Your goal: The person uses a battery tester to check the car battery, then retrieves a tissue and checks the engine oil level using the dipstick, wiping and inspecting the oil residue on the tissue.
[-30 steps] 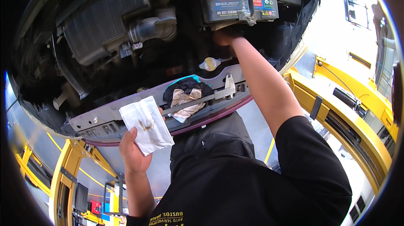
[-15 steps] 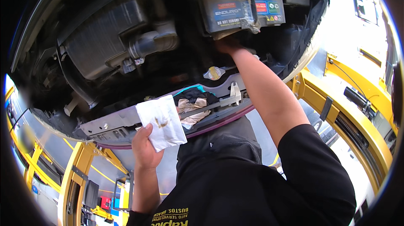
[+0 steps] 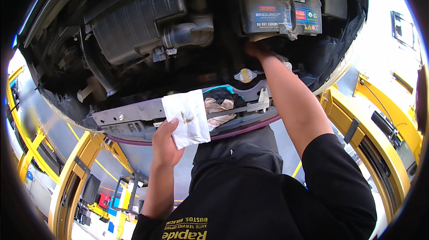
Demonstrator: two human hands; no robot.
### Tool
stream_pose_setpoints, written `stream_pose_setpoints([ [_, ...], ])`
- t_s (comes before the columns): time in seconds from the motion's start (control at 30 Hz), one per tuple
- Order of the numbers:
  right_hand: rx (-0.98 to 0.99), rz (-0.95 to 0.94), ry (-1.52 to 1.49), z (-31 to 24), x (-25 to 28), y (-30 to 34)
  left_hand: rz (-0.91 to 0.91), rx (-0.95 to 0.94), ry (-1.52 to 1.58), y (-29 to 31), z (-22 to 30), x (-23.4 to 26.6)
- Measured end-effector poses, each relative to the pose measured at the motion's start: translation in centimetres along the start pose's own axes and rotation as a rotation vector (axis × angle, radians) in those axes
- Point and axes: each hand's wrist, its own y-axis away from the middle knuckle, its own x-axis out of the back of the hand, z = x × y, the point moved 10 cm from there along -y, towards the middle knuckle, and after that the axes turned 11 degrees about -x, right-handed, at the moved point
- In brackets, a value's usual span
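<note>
My left hand [image 3: 164,144] grips a folded white paper towel [image 3: 187,124], thumb on its face and the other fingers behind it. A brown smear marks the middle of the towel, which is held above the car's front panel [image 3: 120,117]. My right arm stretches deep into the engine bay, and my right hand [image 3: 258,51] is below the front of the car battery [image 3: 268,18]. Dark shadow hides its fingers and whatever they touch. Between my arms, a metal caliper [image 3: 263,102] lies on the front panel beside crumpled beige and black cloth [image 3: 220,108].
A radiator cap [image 3: 245,75] sits just left of my right forearm. The black air filter box [image 3: 134,25] and its duct [image 3: 187,34] fill the bay's left side. Yellow lift posts [image 3: 73,182] stand on both sides, with a wheeled cart [image 3: 129,191] at lower left.
The whole view has shifted, so the engine bay sits farther right in the picture. The towel stays in my left hand, and my right hand is still reaching below the battery.
</note>
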Motion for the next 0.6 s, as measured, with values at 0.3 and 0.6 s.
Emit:
stream_pose_setpoints([
  [0.3, -0.050, 0.013, -0.052, 0.9, -1.5, -1.3, 0.015, -0.056, 0.100, 0.8, 0.6, 1.4],
  [0.6, 0.043, 0.158, -0.090, -0.8, 11.1, 11.2, 0.003, -0.080, 0.017, 0.8, -0.1, 2.3],
])
